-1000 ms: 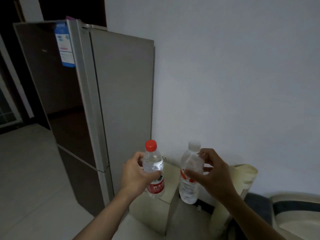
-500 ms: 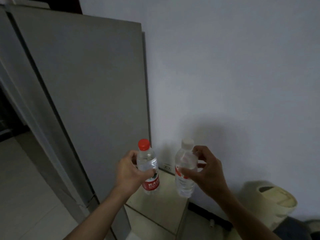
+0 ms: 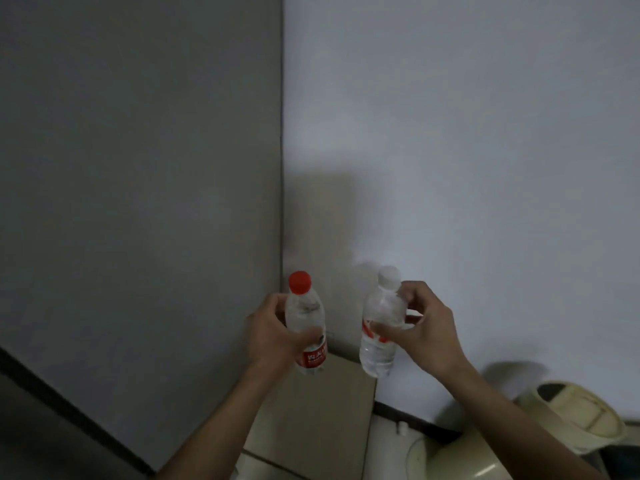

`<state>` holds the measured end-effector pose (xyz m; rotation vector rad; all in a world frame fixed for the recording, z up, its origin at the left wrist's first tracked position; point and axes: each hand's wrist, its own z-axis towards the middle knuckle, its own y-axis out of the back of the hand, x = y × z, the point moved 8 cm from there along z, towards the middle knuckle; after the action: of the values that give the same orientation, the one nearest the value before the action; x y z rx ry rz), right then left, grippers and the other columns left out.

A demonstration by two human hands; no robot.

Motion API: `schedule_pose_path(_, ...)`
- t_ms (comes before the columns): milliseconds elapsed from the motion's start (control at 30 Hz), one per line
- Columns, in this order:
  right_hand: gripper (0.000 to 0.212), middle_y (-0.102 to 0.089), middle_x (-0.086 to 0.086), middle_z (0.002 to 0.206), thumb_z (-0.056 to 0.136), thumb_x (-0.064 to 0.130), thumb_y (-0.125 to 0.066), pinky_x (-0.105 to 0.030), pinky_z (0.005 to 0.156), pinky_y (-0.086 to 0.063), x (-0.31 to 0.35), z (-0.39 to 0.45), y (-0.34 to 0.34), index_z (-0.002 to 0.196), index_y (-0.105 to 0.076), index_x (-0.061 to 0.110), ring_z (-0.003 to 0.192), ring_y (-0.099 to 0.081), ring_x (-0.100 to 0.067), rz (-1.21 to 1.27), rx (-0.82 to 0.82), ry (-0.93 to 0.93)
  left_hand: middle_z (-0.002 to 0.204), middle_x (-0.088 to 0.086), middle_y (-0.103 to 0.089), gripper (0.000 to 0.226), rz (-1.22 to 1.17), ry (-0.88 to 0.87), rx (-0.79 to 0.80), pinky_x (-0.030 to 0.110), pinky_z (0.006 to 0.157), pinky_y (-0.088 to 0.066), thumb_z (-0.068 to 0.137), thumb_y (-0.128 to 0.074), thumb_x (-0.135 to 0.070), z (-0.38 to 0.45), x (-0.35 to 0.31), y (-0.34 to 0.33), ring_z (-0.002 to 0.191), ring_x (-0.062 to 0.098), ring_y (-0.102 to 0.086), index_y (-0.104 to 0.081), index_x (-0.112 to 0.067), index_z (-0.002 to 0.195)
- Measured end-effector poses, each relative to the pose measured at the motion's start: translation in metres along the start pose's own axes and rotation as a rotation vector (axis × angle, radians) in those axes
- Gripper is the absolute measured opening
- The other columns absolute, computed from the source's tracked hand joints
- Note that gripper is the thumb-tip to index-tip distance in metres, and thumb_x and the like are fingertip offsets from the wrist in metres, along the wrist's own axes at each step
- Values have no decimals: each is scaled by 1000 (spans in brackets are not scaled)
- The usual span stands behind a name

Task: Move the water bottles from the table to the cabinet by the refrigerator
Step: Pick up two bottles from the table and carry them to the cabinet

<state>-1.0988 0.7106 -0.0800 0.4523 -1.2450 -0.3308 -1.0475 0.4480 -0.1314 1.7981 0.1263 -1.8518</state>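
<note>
Left grip clamps the red-capped bottle, right grip the white-capped bottle; both near upright, caps up.

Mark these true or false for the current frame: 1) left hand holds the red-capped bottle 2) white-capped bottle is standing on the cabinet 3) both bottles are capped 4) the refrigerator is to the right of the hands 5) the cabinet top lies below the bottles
1) True. The left hand grips the red-capped bottle.
2) False. The white-capped bottle is held in the air by the right hand.
3) True. One cap is red, the other white.
4) False. The refrigerator fills the left; the wall is on the right.
5) True. The cabinet sits beneath them, beside the refrigerator.
</note>
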Motion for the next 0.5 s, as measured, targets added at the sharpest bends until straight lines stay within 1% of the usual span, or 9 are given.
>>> schedule_pose_path(67,58,-65,6,103,59,34,-91,-34,78,-62,-6,13,-7,105,-57,26,96,-68,-13,-22,-8,-16,86,-14,-69,52,-7,-7,27,25,69,-58,53,-95,-16,22,7,-8,78,5,-68,-61,-23,91)
schedule_pose_path(167,59,-65,11,106,61,32,-91,-32,81,-61,-18,29,-15,109,-57,27,98,-68,-11,-34,-21,-58,85,-18,-67,54,1,-25,58,20,67,-57,52,-96,-19,48,18,-17,76,-4,-67,-58,-30,89)
schedule_pose_path(233,58,-66,12,106,61,30,-91,-32,82,-61,-28,40,-23,108,-57,27,98,-68,-11,-23,-17,-87,87,-17,-68,55,17,-18,91,18,66,-56,52,-96,-20,64,28,-23,79,-7,-66,-58,-31,90)
schedule_pose_path(267,57,-66,13,106,61,29,-91,-32,83,-60,-33,45,-28,107,-57,27,98,-67,-11,-20,-11,-98,88,-16,-69,55,25,-10,105,18,66,-56,53,-96,-20,72,34,-27,79,-6,-66,-58,-31,91)
schedule_pose_path(400,56,-63,14,105,62,33,-88,-24,82,-57,-57,66,-45,108,-56,24,99,-65,-8,-28,20,-89,89,-13,-71,56,69,10,91,25,67,-58,52,-96,-18,94,61,-41,79,0,-68,-59,-33,91)
schedule_pose_path(500,56,-62,10,105,62,36,-85,-24,79,-58,-81,77,-55,107,-55,22,98,-64,-9,-27,36,-81,92,-9,-72,58,111,51,63,31,69,-60,51,-96,-21,103,87,-48,82,6,-70,-62,-26,99)
